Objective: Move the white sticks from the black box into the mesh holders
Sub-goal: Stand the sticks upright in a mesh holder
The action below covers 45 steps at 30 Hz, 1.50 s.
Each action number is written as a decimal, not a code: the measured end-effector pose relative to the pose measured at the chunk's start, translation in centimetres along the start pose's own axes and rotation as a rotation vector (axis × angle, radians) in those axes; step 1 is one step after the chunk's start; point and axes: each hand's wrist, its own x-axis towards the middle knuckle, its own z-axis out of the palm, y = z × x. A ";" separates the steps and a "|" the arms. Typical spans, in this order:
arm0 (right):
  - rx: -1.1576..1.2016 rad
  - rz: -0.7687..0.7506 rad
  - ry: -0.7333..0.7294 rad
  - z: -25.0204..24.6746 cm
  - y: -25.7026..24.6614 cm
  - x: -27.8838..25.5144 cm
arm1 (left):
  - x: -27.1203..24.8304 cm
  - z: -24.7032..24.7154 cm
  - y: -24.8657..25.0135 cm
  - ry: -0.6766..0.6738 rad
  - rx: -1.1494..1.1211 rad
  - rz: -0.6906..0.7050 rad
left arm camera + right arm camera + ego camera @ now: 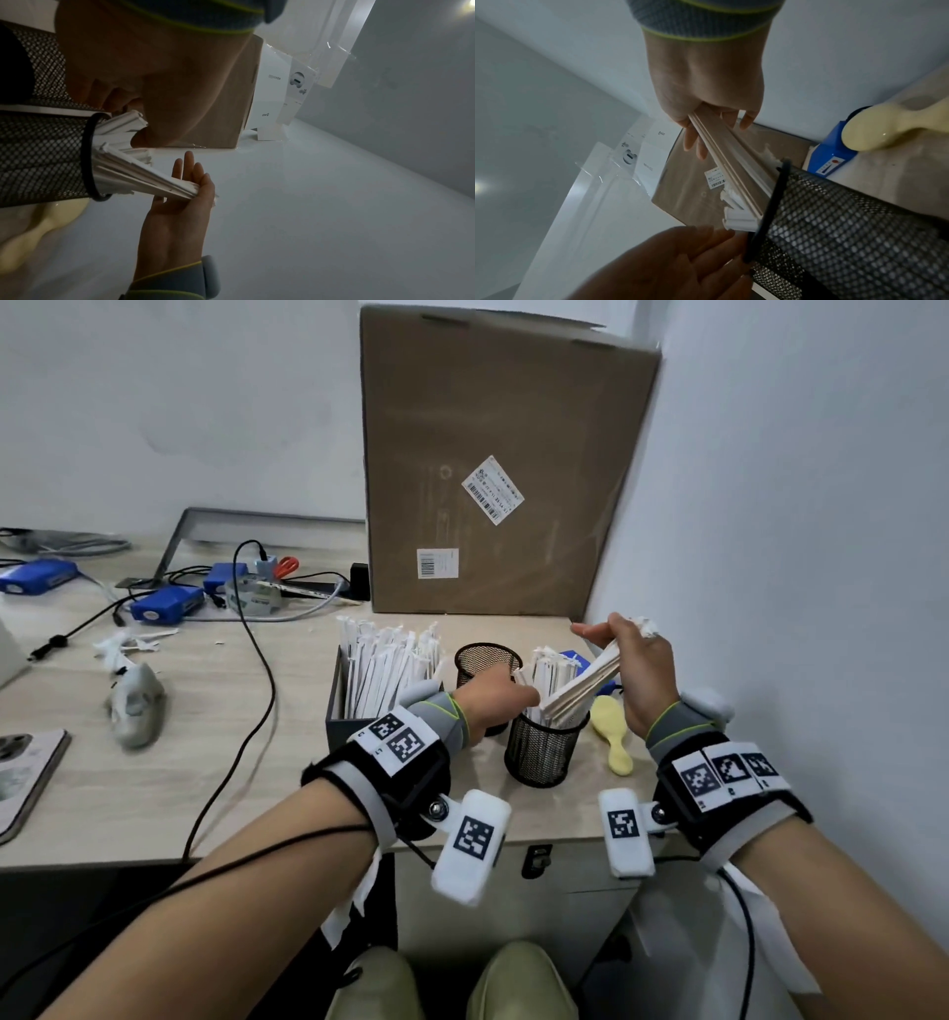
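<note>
A black box (333, 711) holds several white sticks (390, 667) standing on end. Two black mesh holders stand to its right: the far holder (480, 660) and the near holder (542, 755). My right hand (624, 642) grips a bundle of sticks (580, 685) by its upper end. The bundle slants down to the left, its lower ends inside the near holder (847, 233). More sticks stand in that holder. My left hand (495, 701) is at the holder's left rim, thumb and fingers touching the standing sticks (120, 123). The right wrist view shows its fingers (700, 237) fairly straight.
A yellow hairbrush (613, 737) and a blue device (575, 660) lie right of the near holder, close to the white wall. A tall cardboard box (503, 454) stands behind. A black cable (259, 680) and blue gadgets (164, 603) lie on the desk to the left.
</note>
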 end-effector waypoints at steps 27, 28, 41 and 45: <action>-0.665 -0.155 -0.287 0.6 3.2 1.1 | 3.2 2.1 -0.2 0.203 0.477 0.214; -0.640 -0.179 -0.294 0.4 3.3 1.1 | 3.2 1.9 -0.3 0.201 0.474 0.209; -0.714 -0.481 -0.116 2.7 0.0 -0.7 | 0.4 -3.6 -0.3 0.394 0.221 0.240; -0.779 -0.320 -0.243 6.4 -0.6 -2.6 | -0.8 -7.3 -2.0 0.495 0.216 0.131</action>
